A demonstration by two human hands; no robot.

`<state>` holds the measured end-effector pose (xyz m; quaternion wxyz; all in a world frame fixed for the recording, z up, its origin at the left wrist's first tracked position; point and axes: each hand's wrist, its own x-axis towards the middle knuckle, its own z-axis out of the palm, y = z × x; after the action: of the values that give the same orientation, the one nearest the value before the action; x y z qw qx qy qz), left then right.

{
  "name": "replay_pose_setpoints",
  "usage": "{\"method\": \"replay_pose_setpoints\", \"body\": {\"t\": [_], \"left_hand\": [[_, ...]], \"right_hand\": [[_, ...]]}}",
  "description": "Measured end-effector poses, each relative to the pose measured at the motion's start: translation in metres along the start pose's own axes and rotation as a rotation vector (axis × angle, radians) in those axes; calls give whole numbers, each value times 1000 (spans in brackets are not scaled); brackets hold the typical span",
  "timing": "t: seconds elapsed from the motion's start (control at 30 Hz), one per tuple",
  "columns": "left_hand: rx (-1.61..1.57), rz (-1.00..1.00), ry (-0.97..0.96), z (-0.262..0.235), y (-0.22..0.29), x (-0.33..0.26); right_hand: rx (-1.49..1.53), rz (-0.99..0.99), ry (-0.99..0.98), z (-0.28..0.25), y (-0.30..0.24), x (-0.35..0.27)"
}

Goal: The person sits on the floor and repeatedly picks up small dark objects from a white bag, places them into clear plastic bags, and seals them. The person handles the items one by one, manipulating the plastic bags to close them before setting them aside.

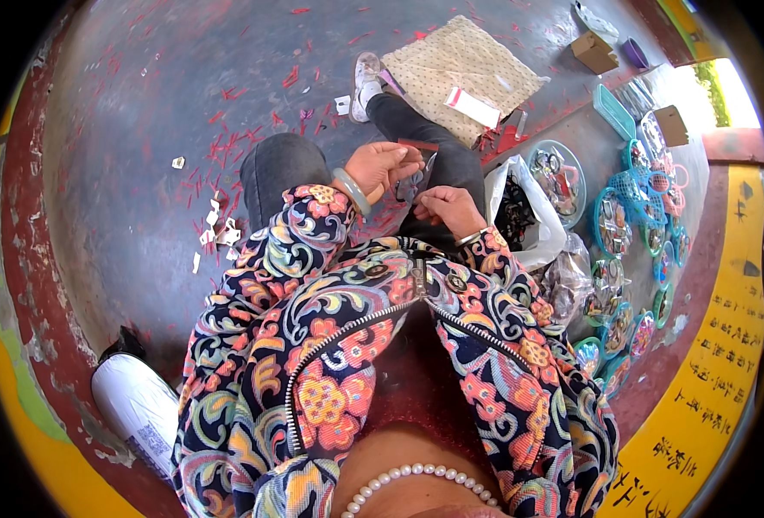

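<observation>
My left hand (375,171), with a pale bangle on its wrist, is raised over my lap. Its thumb and fingers pinch a small dark red strip (419,147). Something thin and clear seems to hang below the strip, too small to name. Just to the right and nearer to me, my right hand (451,211) is closed, with fingertips pressed together. Whatever it may hold is hidden. Beside this hand stands an open white plastic bag (544,226) with many small dark pieces inside.
Several round mesh baskets (611,223) of small packed goods stand on the right. A patterned mat (451,73) lies ahead with a white and red card (473,109) on it. Red scraps (291,78) and white pieces (218,231) litter the floor. A white sack (140,406) sits at lower left.
</observation>
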<state>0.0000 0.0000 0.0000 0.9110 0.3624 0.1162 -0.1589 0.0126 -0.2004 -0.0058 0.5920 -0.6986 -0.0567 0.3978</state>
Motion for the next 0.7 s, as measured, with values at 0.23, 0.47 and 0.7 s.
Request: {"method": "replay_pose_setpoints", "body": {"t": [0.23,0.47,0.7], "left_hand": [[95,36,49,9,-3,-3],[398,28,14,15,-2,-4],[537,115,-128,10,-11,-4]], "right_hand": [[-660,-300,256,4,-33,-13],[-692,-800,549,28,-71,-12],[-802,-804,606,29,-63,-7]]}}
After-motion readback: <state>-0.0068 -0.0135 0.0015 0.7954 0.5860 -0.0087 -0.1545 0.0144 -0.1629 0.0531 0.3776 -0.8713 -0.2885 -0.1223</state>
